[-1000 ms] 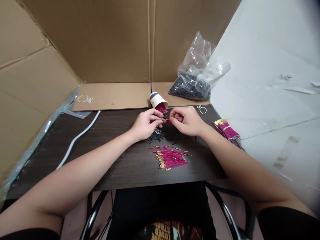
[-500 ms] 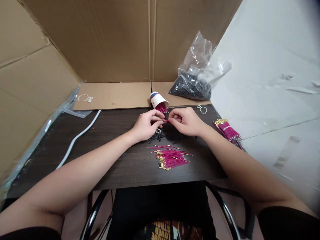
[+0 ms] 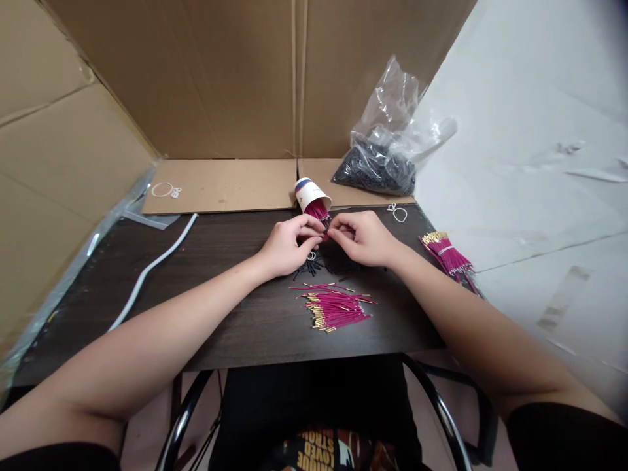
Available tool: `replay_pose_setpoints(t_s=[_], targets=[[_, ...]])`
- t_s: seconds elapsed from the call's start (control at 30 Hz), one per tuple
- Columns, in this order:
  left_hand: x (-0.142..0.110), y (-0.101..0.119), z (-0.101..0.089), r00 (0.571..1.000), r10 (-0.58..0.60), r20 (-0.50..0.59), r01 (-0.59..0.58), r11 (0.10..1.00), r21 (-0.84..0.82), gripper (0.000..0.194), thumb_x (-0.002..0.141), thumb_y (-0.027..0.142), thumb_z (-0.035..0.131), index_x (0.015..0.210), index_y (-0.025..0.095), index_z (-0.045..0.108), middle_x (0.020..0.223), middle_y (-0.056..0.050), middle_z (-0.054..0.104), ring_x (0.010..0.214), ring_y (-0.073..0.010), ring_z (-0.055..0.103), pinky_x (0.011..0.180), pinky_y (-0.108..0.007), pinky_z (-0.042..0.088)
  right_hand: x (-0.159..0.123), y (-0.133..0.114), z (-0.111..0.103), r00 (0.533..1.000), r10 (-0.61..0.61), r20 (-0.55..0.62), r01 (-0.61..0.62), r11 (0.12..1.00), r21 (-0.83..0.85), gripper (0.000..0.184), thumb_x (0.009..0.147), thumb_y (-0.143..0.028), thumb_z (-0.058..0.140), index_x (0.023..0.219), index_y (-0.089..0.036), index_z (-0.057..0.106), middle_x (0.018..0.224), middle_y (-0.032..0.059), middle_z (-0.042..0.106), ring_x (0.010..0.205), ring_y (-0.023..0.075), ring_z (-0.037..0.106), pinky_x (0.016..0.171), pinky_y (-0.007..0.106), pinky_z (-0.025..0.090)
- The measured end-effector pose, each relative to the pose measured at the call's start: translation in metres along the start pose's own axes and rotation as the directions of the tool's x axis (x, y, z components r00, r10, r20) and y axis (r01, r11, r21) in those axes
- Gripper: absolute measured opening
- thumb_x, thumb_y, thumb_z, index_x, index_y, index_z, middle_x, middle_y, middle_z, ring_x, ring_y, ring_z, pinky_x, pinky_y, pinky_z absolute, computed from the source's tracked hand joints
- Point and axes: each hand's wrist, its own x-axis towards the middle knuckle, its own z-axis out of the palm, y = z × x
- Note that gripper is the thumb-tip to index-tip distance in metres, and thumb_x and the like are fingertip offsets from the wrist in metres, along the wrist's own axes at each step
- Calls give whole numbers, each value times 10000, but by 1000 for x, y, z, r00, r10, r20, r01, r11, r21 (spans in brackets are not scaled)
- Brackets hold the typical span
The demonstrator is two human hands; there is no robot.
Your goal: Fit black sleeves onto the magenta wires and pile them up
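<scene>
My left hand (image 3: 290, 243) is closed in a pinch; what sits between its fingertips is too small to make out. Facing it, my right hand (image 3: 366, 237) pinches a thin magenta wire (image 3: 349, 230), mostly hidden by the fingers. The fingertips of both hands almost meet. Just behind them a white paper cup (image 3: 310, 192) lies tilted, magenta wires (image 3: 318, 210) poking from its mouth. Short black tubes (image 3: 307, 268) lie scattered beneath my hands, with small white rubber bands (image 3: 311, 256) among them. Nearer me is a pile of magenta wires with gold ends (image 3: 338, 311).
A clear bag of black tubes (image 3: 377, 167) stands at the back right on a cardboard strip (image 3: 220, 186). A banded wire bundle (image 3: 446, 252) lies at the right table edge. White rubber bands (image 3: 400, 214) and a white cord (image 3: 152, 268) lie about. Cardboard walls (image 3: 220, 78) rise behind and left.
My right fingertips have shifted slightly left, closer to my left fingertips. The cup, the pile and the bag stay where they were.
</scene>
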Motion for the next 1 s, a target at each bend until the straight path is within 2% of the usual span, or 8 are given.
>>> replay_pose_setpoints(t_s=[0.2,0.57,1.0], targets=[[1,-1,0,1000,-25,-12,25,999,-22,201,996,213,761,1190,165,745,1071,-111,864,939,-225,861,917,-381,687,0,2,1,1000,-17,-7,17,1000,6,175,1047,-277,663,937,-162,737,702,-9,590,637,136,441,676,322,349],[2,-5,0,999,-33,-4,33,997,-71,174,1005,199,763,1172,170,727,1011,-94,859,886,-219,849,872,-373,661,1,10,5,986,-161,-52,159,986,-53,137,1074,-226,661,963,-172,720,820,32,699,708,157,550,710,314,395],[4,-4,1,997,-74,9,74,988,-135,195,990,144,779,1169,158,702,979,-88,855,833,-193,833,826,-336,653,0,11,6,977,-212,-37,209,975,-72,140,1118,-217,632,1003,-185,704,916,59,752,791,186,634,771,316,448]])
